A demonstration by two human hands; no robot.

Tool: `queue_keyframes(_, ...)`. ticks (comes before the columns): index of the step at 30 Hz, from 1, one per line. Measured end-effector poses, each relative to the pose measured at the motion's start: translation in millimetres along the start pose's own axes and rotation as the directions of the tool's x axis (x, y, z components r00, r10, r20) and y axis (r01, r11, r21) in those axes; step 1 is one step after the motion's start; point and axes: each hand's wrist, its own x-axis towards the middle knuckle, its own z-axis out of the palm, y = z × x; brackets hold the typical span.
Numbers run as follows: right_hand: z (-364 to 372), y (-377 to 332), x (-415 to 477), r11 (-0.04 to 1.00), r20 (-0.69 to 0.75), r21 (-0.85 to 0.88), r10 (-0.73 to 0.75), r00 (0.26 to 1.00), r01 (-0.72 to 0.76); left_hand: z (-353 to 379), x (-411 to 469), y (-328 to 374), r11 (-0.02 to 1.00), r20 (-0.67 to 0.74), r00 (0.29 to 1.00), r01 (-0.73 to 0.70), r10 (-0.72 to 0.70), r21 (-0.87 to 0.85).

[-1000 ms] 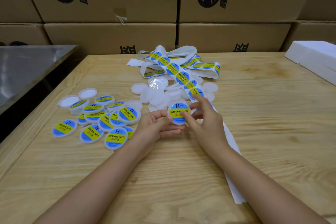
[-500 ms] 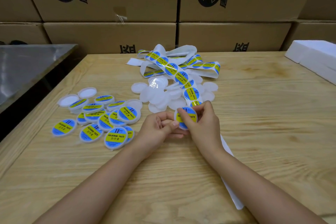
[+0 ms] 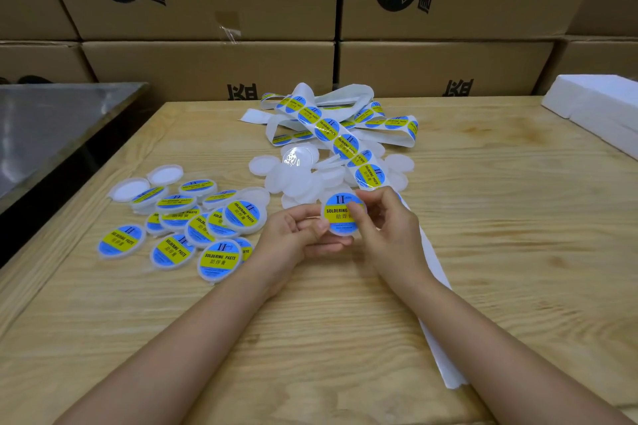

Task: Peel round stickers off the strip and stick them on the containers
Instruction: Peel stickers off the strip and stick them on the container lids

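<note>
I see left hand (image 3: 296, 236) and right hand (image 3: 388, 229) sharing one round container (image 3: 341, 230) just above counter (image 3: 500, 269), centre front. Left grip pinches lower-left rim; right grip pinches right side, thumb on its blue-yellow sticker (image 3: 335, 208). Sticker strip (image 3: 346, 145) trails beyond hands. Labelled containers (image 3: 193, 222) heaped left, blank containers (image 3: 300, 181) just behind hands

Held container (image 3: 340, 233): round, white, blue-and-yellow sticker (image 3: 336, 210) facing the camera, gripped between left hand (image 3: 293, 238) and right hand (image 3: 386, 228). Sticker strip (image 3: 345, 145): looped behind. Labelled containers (image 3: 193, 221): heaped left. Blank containers (image 3: 303, 179): beneath strip.
</note>
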Motion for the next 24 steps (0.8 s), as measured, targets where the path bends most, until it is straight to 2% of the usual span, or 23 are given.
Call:
queue_keyframes(5, -1.5, 1.4, 0.7, 0.999, -0.036, 0.025, -0.032, 0.999, 0.033, 0.8, -0.8, 1.7, 0.999, 0.022, 0.999, 0.035, -0.035, 0.004)
queue_keyframes(12, 1.1, 1.4, -3.9, 0.995, 0.126, -0.071, -0.062, 0.99, 0.072, 0.2, 3.2, 3.0, 0.994, -0.068, 0.992, 0.1, -0.103, -0.039)
queue_keyframes(18, -1.1, -2.6, -6.4, 0.999, 0.215, 0.006, 0.05, 0.975, -0.053, 2.3, 3.8, -1.0, 0.996, -0.106, 0.993, 0.061, -0.054, 0.058)
queue_keyframes(24, -8.4, -3.2, 3.3, 0.927, 0.208, 0.275, 0.203, 0.957, -0.257, 2.5, 1.8, -2.4, 0.989, -0.052, 0.998, 0.029, -0.021, 0.142)
